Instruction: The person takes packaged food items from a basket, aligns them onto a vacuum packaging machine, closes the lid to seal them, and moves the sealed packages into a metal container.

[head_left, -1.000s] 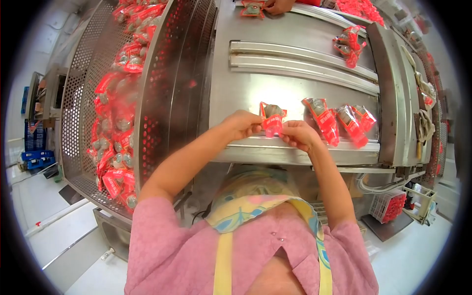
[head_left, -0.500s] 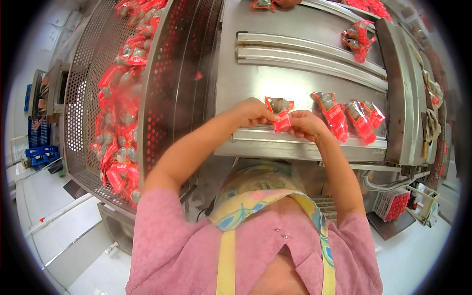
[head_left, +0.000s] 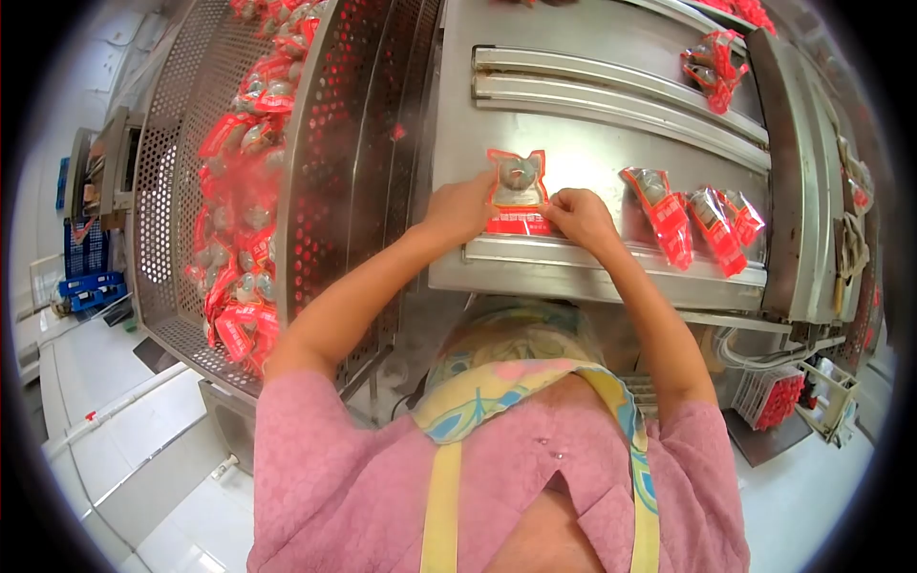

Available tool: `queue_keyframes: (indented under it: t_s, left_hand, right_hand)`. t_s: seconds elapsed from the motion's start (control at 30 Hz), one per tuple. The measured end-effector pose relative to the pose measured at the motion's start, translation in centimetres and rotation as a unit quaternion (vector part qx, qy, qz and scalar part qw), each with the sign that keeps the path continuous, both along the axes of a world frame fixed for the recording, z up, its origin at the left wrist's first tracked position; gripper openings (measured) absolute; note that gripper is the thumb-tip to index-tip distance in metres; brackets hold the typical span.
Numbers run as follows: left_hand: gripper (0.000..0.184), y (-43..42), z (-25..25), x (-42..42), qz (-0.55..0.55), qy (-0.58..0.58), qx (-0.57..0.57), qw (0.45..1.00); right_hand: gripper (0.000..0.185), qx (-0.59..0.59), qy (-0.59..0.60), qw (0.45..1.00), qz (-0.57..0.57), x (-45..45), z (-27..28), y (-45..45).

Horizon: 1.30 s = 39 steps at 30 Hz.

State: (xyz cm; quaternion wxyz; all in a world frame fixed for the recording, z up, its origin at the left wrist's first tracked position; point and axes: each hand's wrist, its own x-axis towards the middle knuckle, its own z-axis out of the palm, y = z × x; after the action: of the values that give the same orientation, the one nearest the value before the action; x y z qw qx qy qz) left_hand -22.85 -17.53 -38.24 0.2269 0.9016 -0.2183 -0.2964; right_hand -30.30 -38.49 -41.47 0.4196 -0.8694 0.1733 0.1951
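Note:
A red-and-clear plastic pouch (head_left: 519, 177) with a rounded grey-green item inside lies flat on the steel worktop, its red printed end over the near metal sealing bar (head_left: 564, 252). My left hand (head_left: 460, 207) grips the pouch's left edge, with its fingertips partly hidden. At the lower right corner, my right hand (head_left: 579, 217) pinches the film between thumb and fingers. Just right of that hand lie similar filled pouches: one (head_left: 661, 218) set apart, and two overlapping ones, the front pouch (head_left: 714, 229) and the rear pouch (head_left: 744, 216).
To the left stands a perforated metal bin (head_left: 304, 181) heaped with filled pouches (head_left: 250, 224). A double metal bar (head_left: 611, 103) crosses the worktop farther back, with more pouches (head_left: 714, 72) beyond it. A raised steel housing (head_left: 791, 181) bounds the right side. A white crate (head_left: 764, 393) sits low right.
The pouch has gone from bunched between both hands to spread flat, slightly left and farther back. My hands have moved apart to its two sides. The camera view has shifted slightly.

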Motion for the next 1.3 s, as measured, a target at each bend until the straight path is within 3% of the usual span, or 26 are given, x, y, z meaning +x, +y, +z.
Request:
queue_keyframes:
  t_s: [0.2,0.3,0.5,0.57,0.67,0.8,0.9,0.97,1.03,1.1,1.2,1.3]
  left_hand:
    - [0.048,0.4,-0.9,0.1,-0.019,-0.071,-0.032,0.997]
    - [0.046,0.3,0.2,0.5,-0.025,-0.002,0.009,1.000]
    - [0.046,1.6,-2.7,1.3,0.100,0.200,-0.109,0.968]
    - [0.043,1.7,-2.5,1.1,0.071,0.153,-0.090,0.982]
    - [0.040,1.7,-2.6,1.1,0.041,0.137,-0.053,0.988]
    - [0.042,0.9,0.1,0.6,0.038,0.110,0.055,0.992]
    - [0.044,0.5,1.8,-1.6,0.064,-0.023,0.050,0.996]
    - [0.039,0.8,2.4,-3.6,0.005,-0.164,-0.101,0.981]
    - [0.032,0.9,2.3,-4.3,-0.069,-0.240,-0.166,0.954]
    - [0.024,1.5,1.0,-5.0,-0.149,-0.254,-0.143,0.945]
    - [0.018,1.4,1.0,-5.6,-0.183,-0.227,-0.090,0.952]
    - [0.017,0.2,2.1,-6.0,-0.179,-0.187,-0.111,0.960]
  right_hand:
    - [0.027,0.006,0.012,1.000,0.024,-0.1,0.4,-0.2]
    - [0.025,0.030,0.022,0.998,0.049,-0.2,0.4,-0.5]
    - [0.023,0.104,0.052,0.992,0.056,0.0,-0.2,-1.5]
    - [0.024,0.141,0.030,0.990,-0.005,-0.3,-1.6,-1.2]
    - [0.026,0.082,0.011,0.994,0.075,-0.5,-1.9,-1.2]
    - [0.025,0.103,0.015,0.994,0.046,-0.9,-1.7,-1.1]
    - [0.024,0.109,-0.016,0.994,0.007,-1.7,-1.0,-0.9]
    - [0.024,0.126,-0.061,0.989,-0.043,-2.4,-1.3,-0.6]
    - [0.019,0.121,-0.142,0.981,-0.057,-3.7,-0.4,-0.9]
    - [0.015,0.103,-0.219,0.968,-0.066,-5.2,0.7,-1.3]
    - [0.009,0.050,-0.288,0.956,-0.026,-7.7,2.3,-3.3]
    - [0.008,0.028,-0.321,0.947,-0.007,-10.1,2.9,-5.4]
